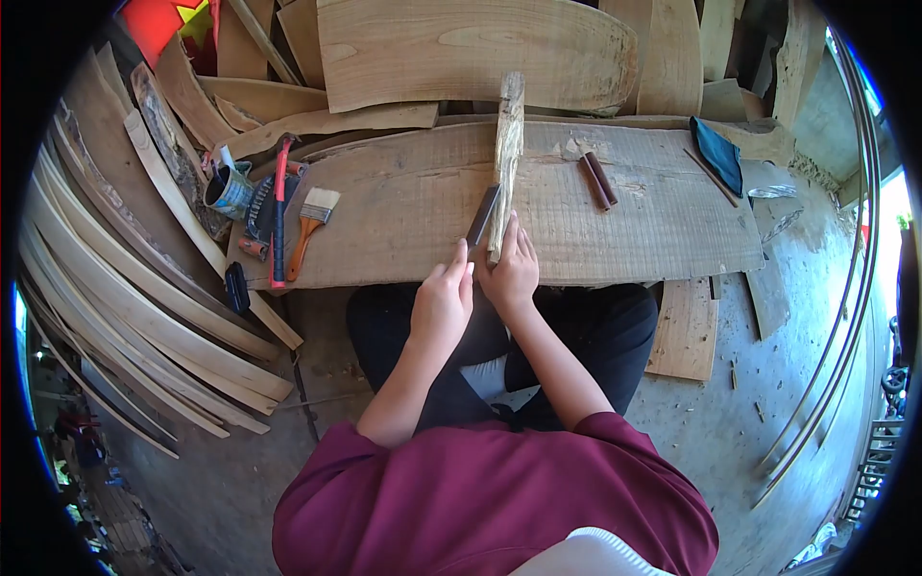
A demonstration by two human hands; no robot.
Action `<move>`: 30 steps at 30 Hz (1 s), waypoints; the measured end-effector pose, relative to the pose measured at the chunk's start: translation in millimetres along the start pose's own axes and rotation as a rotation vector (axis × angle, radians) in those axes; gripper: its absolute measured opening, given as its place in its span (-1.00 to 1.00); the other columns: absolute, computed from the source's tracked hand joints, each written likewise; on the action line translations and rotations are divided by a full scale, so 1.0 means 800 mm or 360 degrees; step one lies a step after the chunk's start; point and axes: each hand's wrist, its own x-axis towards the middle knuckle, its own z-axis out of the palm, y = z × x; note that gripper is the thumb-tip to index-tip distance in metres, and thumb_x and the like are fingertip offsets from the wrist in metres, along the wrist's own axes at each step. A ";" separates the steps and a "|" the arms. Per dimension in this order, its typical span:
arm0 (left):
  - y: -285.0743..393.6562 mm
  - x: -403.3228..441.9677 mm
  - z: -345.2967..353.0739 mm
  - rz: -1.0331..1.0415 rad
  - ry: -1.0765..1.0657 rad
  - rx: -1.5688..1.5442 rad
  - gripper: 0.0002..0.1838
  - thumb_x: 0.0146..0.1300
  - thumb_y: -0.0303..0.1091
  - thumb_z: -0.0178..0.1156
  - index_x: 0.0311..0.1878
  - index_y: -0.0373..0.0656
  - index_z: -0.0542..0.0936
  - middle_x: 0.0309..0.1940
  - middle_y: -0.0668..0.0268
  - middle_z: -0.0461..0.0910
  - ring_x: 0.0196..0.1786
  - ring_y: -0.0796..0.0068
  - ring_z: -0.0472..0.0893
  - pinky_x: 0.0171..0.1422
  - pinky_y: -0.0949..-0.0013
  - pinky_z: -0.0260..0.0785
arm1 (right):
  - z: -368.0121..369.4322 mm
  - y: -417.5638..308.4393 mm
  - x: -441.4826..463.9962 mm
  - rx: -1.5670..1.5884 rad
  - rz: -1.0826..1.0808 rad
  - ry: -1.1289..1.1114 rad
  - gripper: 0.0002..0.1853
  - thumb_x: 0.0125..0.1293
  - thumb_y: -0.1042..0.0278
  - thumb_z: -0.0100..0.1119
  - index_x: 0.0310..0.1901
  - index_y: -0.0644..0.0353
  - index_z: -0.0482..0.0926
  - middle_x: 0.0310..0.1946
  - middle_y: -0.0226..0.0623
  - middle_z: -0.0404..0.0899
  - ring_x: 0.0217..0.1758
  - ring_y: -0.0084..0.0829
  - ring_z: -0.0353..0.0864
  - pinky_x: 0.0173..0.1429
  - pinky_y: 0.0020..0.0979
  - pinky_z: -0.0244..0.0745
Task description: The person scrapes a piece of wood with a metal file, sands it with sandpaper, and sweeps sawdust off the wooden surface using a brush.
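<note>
planks [480,53] lean behind the board [403,230]. across it runs the stick [509,144], its near end between the right hand's [512,276] thumb and fingers. the left hand's [444,296] fingers are clamped on the dark bar [482,217], just left of the stick. brush [311,223] and hammer [279,216] lie at left.

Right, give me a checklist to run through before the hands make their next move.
1. Left hand holding the dark strip: ok, it has the near end.
2. Right hand on the rough stick: ok, it touches the near end.
3. Stick lying flat on the plank: cannot tell; in this view its far end reaches past the plank's far edge.
4. Strip's edge sharp or blunt: cannot tell, too small to judge.
5. Brush clear of the hands: ok, it lies toward the plank's left end.
6. Two brown pieces clear of the stick: ok, they lie apart, to its right.
</note>
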 end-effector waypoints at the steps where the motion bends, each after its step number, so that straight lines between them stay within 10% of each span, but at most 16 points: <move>1: -0.001 -0.004 0.001 -0.0019 0.0013 0.0002 -0.59 0.35 -0.34 0.06 0.23 -0.27 0.45 -0.51 -0.01 0.51 -0.45 0.02 0.58 -0.34 0.13 0.46 | 0.001 0.000 -0.001 -0.0003 -0.0008 0.0003 -0.30 0.09 0.33 0.24 0.22 0.58 0.26 -0.04 0.18 0.56 -0.03 0.03 0.62 0.19 -0.17 0.47; 30: 0.017 -0.073 -0.016 -0.0038 -0.0062 0.0009 -0.56 0.35 -0.36 0.08 0.27 -0.27 0.41 -0.53 0.07 0.46 -0.54 0.11 0.53 -0.43 0.17 0.44 | -0.001 0.002 -0.007 -0.0009 0.0063 -0.0111 -0.17 0.02 0.33 0.24 0.30 0.56 0.15 0.18 0.16 0.42 0.14 0.07 0.51 0.30 -0.16 0.36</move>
